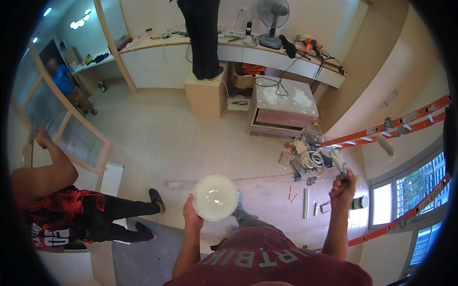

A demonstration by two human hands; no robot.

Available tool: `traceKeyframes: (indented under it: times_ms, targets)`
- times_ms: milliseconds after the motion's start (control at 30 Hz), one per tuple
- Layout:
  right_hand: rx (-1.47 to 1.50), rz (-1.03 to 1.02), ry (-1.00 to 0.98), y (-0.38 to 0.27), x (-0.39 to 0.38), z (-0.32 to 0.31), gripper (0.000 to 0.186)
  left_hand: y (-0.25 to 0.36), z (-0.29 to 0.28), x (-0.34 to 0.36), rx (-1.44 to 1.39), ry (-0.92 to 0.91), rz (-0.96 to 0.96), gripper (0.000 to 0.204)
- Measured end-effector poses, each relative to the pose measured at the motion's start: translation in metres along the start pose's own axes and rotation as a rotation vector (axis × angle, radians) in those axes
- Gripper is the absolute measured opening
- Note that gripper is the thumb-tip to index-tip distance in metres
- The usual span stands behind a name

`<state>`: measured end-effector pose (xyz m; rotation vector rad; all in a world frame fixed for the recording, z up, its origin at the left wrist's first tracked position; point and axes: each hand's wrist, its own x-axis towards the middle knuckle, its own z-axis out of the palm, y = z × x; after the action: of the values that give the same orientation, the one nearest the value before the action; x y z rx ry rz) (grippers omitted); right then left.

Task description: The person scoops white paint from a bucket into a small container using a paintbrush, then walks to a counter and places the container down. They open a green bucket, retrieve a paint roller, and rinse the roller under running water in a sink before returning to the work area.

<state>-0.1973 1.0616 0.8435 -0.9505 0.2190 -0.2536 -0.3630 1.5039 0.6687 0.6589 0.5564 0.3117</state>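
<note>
My left hand (pixel 192 215) grips the white dome (pixel 215 197) at its left rim, fingers curled under, thumb along the edge. Dome sits just right of and above the hand, round face up toward me, held over the tiled floor (pixel 157 143) in front of my chest.

My right hand (pixel 342 184) is raised, well apart from the dome, closed on a small tool (pixel 341 167); its kind is too blurred to tell.

Below the dome: my grey-trousered leg (pixel 245 217), and a long plank (pixel 257 181) lying flat across the floor. Between the hands, on the floor: short metal strips (pixel 306 202) and scraps. Beyond my right hand: a debris heap (pixel 307 152) with coiled cable. An orange ladder (pixel 391 125) leans along the right wall.

Further back: a dusty cabinet (pixel 285 107), a wooden box (pixel 206 95) with a person (pixel 201 33) standing on it, a fan (pixel 273 21) on the counter (pixel 238 45).

Left: another person in a red shirt (pixel 52 209), arm up against a framed glass panel (pixel 76 128). A third person in blue (pixel 64 81) stands far left.
</note>
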Motion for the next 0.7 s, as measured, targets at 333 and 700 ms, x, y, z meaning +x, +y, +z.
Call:
traceKeyframes:
  times_ms: [333,700]
  targets:
    - [0.113,0.148,-0.305,0.136,0.153,0.168,0.022,0.101,0.056,0.089,0.021,0.146,0.195,0.049]
    - [0.069,0.326,-0.036,0.209,0.233,0.253,0.021,0.137,0.094,0.194,0.012,0.094,0.258,0.048]
